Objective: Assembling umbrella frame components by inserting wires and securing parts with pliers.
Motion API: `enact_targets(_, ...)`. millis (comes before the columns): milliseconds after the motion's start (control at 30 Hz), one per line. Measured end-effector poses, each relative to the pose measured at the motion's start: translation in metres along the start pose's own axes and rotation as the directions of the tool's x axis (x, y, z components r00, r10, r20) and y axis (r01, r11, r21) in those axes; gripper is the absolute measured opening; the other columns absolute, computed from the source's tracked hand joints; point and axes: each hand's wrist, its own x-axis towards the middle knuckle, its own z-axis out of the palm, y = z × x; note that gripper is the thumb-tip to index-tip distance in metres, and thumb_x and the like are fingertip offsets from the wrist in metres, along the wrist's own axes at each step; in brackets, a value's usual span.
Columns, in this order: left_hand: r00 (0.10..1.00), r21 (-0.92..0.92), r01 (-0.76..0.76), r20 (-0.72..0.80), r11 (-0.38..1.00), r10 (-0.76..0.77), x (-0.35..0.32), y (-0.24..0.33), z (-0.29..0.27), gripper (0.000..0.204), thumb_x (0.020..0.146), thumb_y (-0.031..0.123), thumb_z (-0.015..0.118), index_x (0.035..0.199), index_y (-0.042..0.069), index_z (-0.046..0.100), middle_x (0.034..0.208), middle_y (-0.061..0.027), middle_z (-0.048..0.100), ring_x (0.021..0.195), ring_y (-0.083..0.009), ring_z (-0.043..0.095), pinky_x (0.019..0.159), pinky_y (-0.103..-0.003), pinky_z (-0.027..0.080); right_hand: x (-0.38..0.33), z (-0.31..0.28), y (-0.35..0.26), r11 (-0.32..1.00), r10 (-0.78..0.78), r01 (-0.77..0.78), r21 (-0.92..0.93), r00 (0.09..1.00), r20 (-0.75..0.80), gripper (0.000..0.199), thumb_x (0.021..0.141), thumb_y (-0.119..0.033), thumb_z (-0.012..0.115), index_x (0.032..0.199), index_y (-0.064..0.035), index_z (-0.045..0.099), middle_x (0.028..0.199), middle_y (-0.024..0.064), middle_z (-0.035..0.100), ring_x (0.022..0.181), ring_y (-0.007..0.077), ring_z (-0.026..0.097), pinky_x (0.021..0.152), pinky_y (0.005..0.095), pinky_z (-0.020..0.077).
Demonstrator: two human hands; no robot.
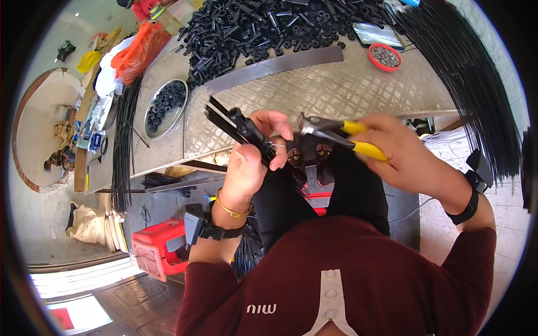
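My left hand (247, 163) is closed around a black plastic tube-shaped part (245, 124) and a few thin black rods (221, 119) that stick out beside it. A short piece of silvery wire (277, 145) shows at its fingertips. In my right hand (395, 148) is a pair of end-cutting pincers (367, 149) with yellow handles, its fingers wrapped round the grips. The metal jaws point left, just short of the left fingertips and the wire. Motion blurs the right hand and pincers a little.
Black plastic parts (252, 28) are heaped at the table's far side behind a flat metal strip (274, 68). A metal dish (178, 120) holds small black pieces; a red bowl (385, 68) holds small metal bits. Long black rods (465, 67) lie at right. A red plastic stool (154, 249) stands lower left.
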Motion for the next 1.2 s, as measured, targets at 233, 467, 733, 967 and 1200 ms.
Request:
enact_targets(233, 0.989, -0.037, -0.001, -0.146, 0.999, -0.004, -0.003, -0.005, -0.006, 0.082, 0.075, 0.074, 0.044, 0.105, -0.002, 0.047, 0.095, -0.0058, 0.049, 0.054, -0.0081, 0.042, 0.052, -0.021, 0.036, 0.027, 0.0, -0.007, 0.609, -0.318, 0.088, -0.788, 0.938, -0.14, 0.037, 0.061, -0.004, 0.063, 0.098, -0.0027, 0.059, 0.132, 0.0132, 0.041, 0.118, 0.0314, 0.04, 0.099, 0.0493, 0.0264)
enact_targets(467, 0.977, 0.006, 0.066, -0.203, 0.998, -0.064, -0.006, 0.002, -0.001, 0.082, 0.069, 0.078, 0.043, 0.097, 0.0, 0.05, 0.073, -0.0048, 0.052, 0.052, -0.0092, 0.044, 0.05, -0.025, 0.037, 0.042, 0.008, -0.005, 0.556, -0.399, 0.126, -0.821, 0.907, -0.131, 0.031, 0.067, -0.008, 0.06, 0.097, -0.0017, 0.06, 0.133, 0.011, 0.042, 0.116, 0.0284, 0.042, 0.098, 0.0487, 0.0259)
enact_targets(733, 0.984, 0.058, 0.094, -0.158, 0.994, -0.084, -0.01, 0.003, -0.007, 0.086, 0.069, 0.078, 0.043, 0.098, -0.003, 0.05, 0.071, -0.004, 0.051, 0.052, -0.0106, 0.044, 0.051, -0.026, 0.038, 0.041, 0.009, -0.006, 0.566, -0.338, 0.116, -0.816, 0.936, -0.101, 0.028, 0.071, -0.008, 0.057, 0.097, -0.0001, 0.063, 0.133, 0.009, 0.042, 0.117, 0.0275, 0.04, 0.093, 0.0464, 0.0287)
enact_targets(967, 0.992, 0.051, 0.088, -0.097, 0.995, -0.082, -0.01, 0.007, -0.004, 0.068, 0.076, 0.06, 0.06, 0.102, -0.003, 0.051, 0.072, -0.003, 0.052, 0.057, -0.0098, 0.047, 0.053, -0.024, 0.039, 0.044, 0.006, -0.005, 0.515, -0.37, 0.104, -0.851, 0.922, -0.111, 0.029, 0.072, -0.009, 0.058, 0.099, 0.0014, 0.063, 0.133, 0.0086, 0.042, 0.12, 0.0297, 0.037, 0.089, 0.0458, 0.0299)
enact_targets(1200, 0.971, 0.134, 0.17, -0.194, 0.976, -0.142, -0.005, 0.021, 0.005, 0.03, 0.07, 0.001, 0.076, 0.092, 0.002, 0.055, 0.09, -0.0014, 0.057, 0.08, -0.0074, 0.055, 0.073, -0.021, 0.045, 0.042, 0.009, -0.001, 0.546, -0.349, 0.109, -0.831, 0.931, -0.107, 0.03, 0.07, -0.009, 0.058, 0.098, 0.0011, 0.064, 0.133, 0.0079, 0.042, 0.119, 0.0288, 0.038, 0.089, 0.0451, 0.0296)
